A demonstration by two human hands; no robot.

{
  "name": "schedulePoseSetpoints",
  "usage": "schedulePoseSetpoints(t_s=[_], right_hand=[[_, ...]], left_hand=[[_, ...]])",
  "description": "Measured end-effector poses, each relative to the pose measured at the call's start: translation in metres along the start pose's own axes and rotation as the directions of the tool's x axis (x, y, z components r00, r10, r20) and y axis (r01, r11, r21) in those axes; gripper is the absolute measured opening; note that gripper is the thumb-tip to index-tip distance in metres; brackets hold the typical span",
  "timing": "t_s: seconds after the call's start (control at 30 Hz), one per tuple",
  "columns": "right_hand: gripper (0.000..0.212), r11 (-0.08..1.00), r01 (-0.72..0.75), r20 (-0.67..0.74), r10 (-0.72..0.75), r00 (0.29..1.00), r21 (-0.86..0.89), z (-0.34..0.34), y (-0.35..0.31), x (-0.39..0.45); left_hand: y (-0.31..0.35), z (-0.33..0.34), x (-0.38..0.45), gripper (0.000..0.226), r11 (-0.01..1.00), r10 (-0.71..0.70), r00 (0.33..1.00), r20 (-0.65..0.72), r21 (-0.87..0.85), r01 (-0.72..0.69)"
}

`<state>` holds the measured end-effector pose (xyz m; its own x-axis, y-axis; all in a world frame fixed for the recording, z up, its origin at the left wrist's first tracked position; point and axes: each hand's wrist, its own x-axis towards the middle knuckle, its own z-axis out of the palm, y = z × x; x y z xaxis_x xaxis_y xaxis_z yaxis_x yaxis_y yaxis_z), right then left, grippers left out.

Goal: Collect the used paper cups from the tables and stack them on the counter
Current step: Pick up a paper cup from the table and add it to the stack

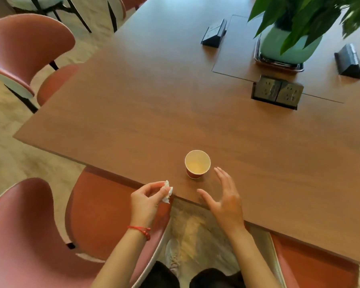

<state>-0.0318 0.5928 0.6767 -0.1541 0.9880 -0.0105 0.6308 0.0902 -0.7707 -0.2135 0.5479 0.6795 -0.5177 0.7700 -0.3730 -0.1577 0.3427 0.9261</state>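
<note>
Meanwhile, a person's left hand pinches a crumpled white tissue just beside the near edge of the wooden table. The right hand, fingers spread and grasping nothing, hovers just right of a red paper cup standing upright near that edge, holding a little pale liquid. Beyond the cup sit flip-up power sockets and a potted plant; pink chairs flank the table.

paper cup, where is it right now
In the head view the paper cup stands upright on the wooden table near its front edge, just ahead-left of the open right hand.
</note>
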Motion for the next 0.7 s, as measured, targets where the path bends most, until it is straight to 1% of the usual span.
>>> schedulePoseSetpoints(t_s=[0.13, 0.23, 0.37, 0.5, 0.7], right_hand=[[0.084, 0.991, -0.104, 0.012, 0.103, 0.995, 0.088, 0.019, 0.011, 0.024], [0.092, 0.949, -0.220, 0.031, 0.219, 0.975, 0.226, 0.032, 0.022, 0.039], [0.097, 0.915, -0.251, 0.086, 0.235, 0.968, 0.316, 0.044, 0.032, 0.054], [0.088, 0.914, -0.230, 0.112, 0.204, 0.973, 0.334, 0.054, 0.037, 0.063], [0.073, 0.930, -0.184, 0.072, 0.170, 0.983, 0.318, 0.065, 0.046, 0.067]], left_hand=[[-0.005, 0.006, 0.017, 0.013, 0.998, -0.059, 0.998, 0.002, 0.012, 0.059], [-0.006, 0.007, 0.028, 0.015, 0.997, -0.076, 0.997, -0.013, 0.019, 0.076], [-0.010, 0.000, 0.039, 0.013, 0.996, -0.074, 0.993, -0.088, 0.033, 0.078], [-0.019, -0.003, 0.042, 0.015, 0.993, -0.104, 0.987, -0.120, 0.037, 0.109], [-0.036, -0.003, 0.044, 0.013, 0.993, -0.113, 0.982, -0.154, 0.019, 0.117]])
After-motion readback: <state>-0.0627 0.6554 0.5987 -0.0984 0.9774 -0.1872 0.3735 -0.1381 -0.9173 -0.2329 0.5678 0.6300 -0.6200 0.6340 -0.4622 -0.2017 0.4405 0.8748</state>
